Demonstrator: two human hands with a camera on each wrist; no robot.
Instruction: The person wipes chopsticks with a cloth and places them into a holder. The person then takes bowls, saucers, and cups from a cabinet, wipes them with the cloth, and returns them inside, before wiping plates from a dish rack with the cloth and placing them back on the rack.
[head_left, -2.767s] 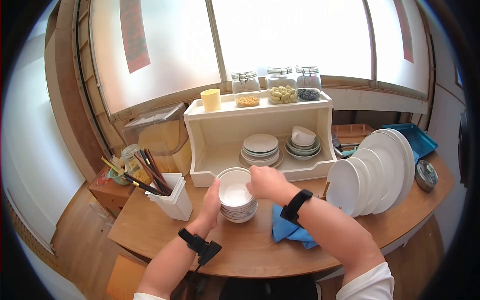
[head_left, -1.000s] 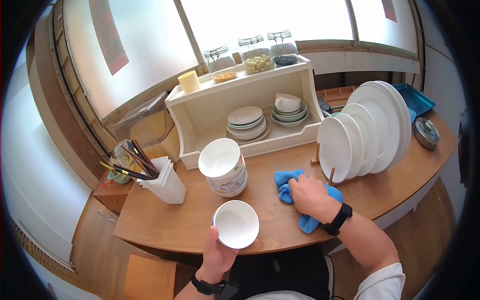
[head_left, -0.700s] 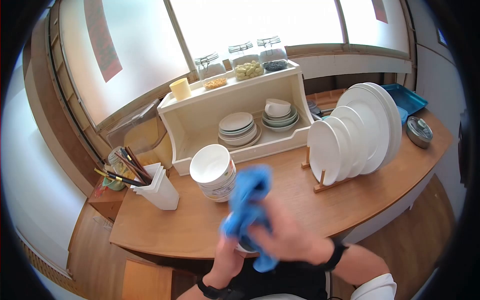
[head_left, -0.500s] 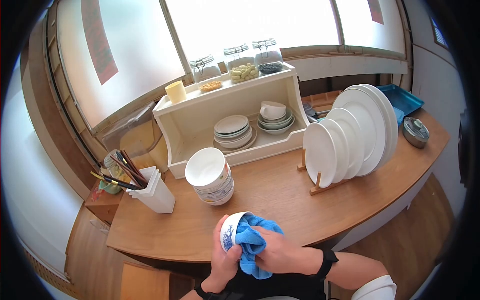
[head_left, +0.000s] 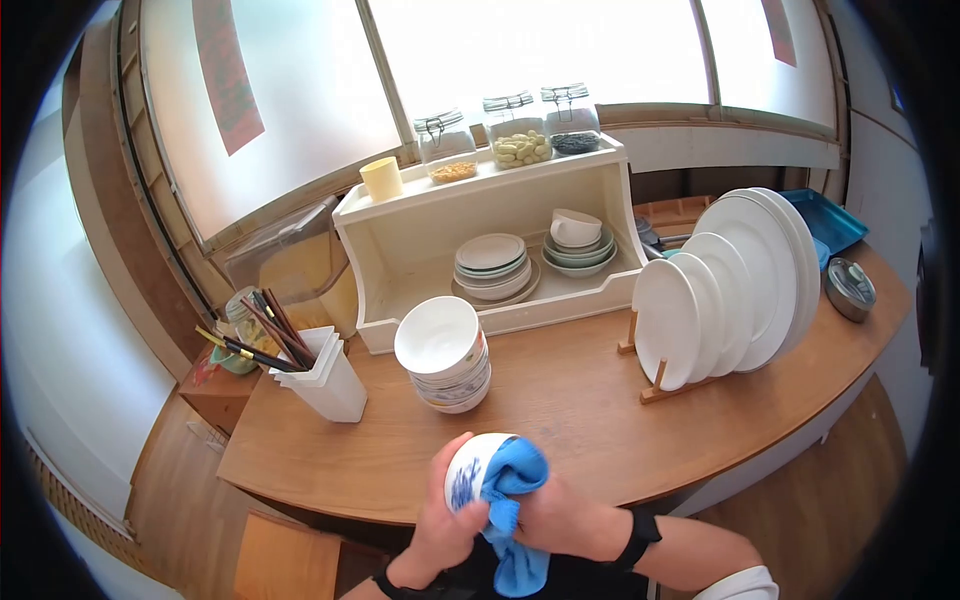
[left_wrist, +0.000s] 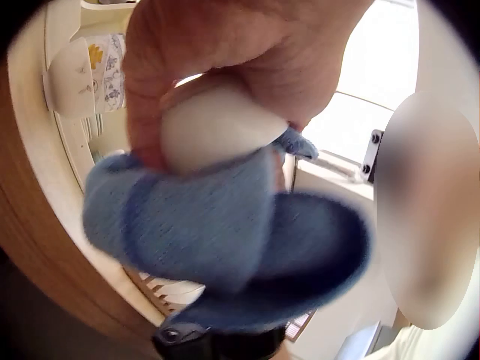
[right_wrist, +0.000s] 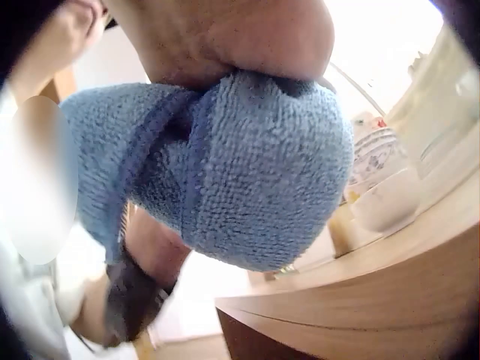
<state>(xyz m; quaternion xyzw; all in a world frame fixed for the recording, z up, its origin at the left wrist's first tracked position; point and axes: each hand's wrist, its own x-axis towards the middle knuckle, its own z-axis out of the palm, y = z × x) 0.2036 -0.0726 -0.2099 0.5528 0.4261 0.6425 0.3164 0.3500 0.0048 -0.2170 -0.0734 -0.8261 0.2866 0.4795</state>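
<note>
My left hand (head_left: 442, 525) grips a small white bowl (head_left: 463, 478) with a blue pattern on its outside, tilted over the table's front edge. Bunched in my right hand (head_left: 578, 520) is a blue cloth (head_left: 518, 470), pressed over the rim and into the bowl, its loose end hanging below. The left wrist view shows the bowl's white wall (left_wrist: 214, 127) under my fingers, with the cloth (left_wrist: 187, 225) covering its lower part. In the right wrist view the cloth (right_wrist: 274, 169) hides the bowl. A stack of patterned white bowls (head_left: 440, 345) stands just beyond my hands, its top bowl tilted.
A cream shelf (head_left: 350, 260) behind holds stacked dishes, with glass jars (head_left: 518, 140) and a yellow cup (head_left: 381, 179) on top. White plates (head_left: 668, 325) stand upright in a wooden rack at right. Chopsticks fill a white holder (head_left: 335, 388) at left.
The left hand took a bowl off the stack and brought it to the front edge. The right hand picked the blue cloth off the table and brought it into the bowl, where it shifts.
</note>
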